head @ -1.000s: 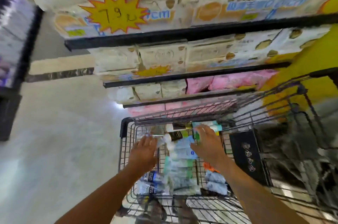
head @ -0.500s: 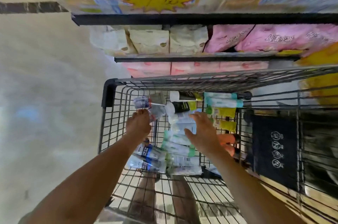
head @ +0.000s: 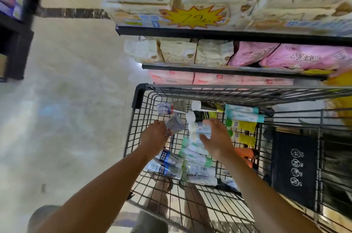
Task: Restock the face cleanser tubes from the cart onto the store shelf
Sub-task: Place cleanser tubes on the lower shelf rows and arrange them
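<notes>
Tubes (head: pixel 194 156) lie heaped on the wire floor of the cart (head: pixel 228 88); none that we can see is on the shelf (head: pixel 209 33). We record both hands inside the basket. The left hand (head: pixel 154 135) has its fingers curled on the near end of a grey tube (head: pixel 175 125), which tilts up and away to the far right of that hand. The right hand (head: pixel 217 139) grips a white tube (head: pixel 199 129), with fingers over the tube's far side and the thumb on its near side. Just beyond lies a black tube (head: pixel 202 116) with a white cap. Right of the right hand we note two yellow tubes (head: pixel 245 126), and beyond them two teal ones (head: pixel 243 113) against the far wall of the cart. Blue-labelled tubes (head: pixel 165 158) lie under the left wrist.

At the cart's right side stands a black panel (head: pixel 294 168) printed with white symbols. The shelf unit rises just past the cart's far rim. It carries cream packs (head: pixel 177 51) and pink packs (head: pixel 285 55), with a yellow price star (head: pixel 194 17) on the upper edge. Pale floor (head: pixel 76 99) lies left of the cart.
</notes>
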Available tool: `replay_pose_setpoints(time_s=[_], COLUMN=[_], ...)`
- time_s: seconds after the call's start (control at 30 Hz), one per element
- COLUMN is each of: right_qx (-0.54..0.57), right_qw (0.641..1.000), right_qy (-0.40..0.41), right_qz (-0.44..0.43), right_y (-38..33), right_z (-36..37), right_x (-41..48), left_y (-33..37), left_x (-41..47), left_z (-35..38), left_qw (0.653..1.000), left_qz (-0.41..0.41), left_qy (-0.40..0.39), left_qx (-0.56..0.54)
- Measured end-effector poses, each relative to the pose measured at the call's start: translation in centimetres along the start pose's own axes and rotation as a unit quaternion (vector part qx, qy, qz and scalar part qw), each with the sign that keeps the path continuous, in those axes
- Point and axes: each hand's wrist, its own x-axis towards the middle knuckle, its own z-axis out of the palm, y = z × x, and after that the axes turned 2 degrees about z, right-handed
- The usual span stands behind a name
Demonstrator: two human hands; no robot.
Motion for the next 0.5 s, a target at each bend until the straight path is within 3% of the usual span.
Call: replay_pose_setpoints(time_s=[0.2, 0.5], right_qx=[-0.049, -0.129], right_qw=[0.999, 0.985], right_qy=[-0.019, -0.069], right_qz=[-0.013, -0.092], right_y=[-3.4, -7.5], right_z=[-2.5, 0.1], right_x=[0.2, 4.3], left_y=[0.0, -3.4], left_x=[-4.5, -10.9], left_z=[-5.2, -11.8], left_qw=[0.999, 0.979], left_qz=[0.005, -0.033], left_qy=[0.03, 0.164], left_qx=[-0.026, -0.12])
